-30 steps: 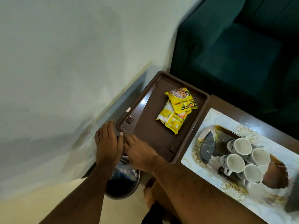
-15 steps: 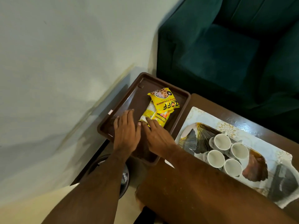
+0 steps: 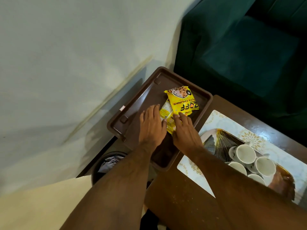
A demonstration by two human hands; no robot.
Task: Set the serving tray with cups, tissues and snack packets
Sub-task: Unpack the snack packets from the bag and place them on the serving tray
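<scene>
We've got our left hand (image 3: 152, 125) and right hand (image 3: 184, 131) flat, fingers straight, on the yellow snack packets (image 3: 179, 105) mid-brown tray (image 3: 132, 112), its far half bare

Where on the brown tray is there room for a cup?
The brown tray is bare along its wall-side edge and in the far corner beyond the snack packets. It is crowded in the middle, where both hands reach the packets.

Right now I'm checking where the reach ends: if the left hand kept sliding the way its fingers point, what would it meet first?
The left hand points up-right across the brown tray. Its fingertips are already at the lower snack packet, so that comes first, then the yellow packet lying over it. Whether they actually touch is unclear.
</scene>
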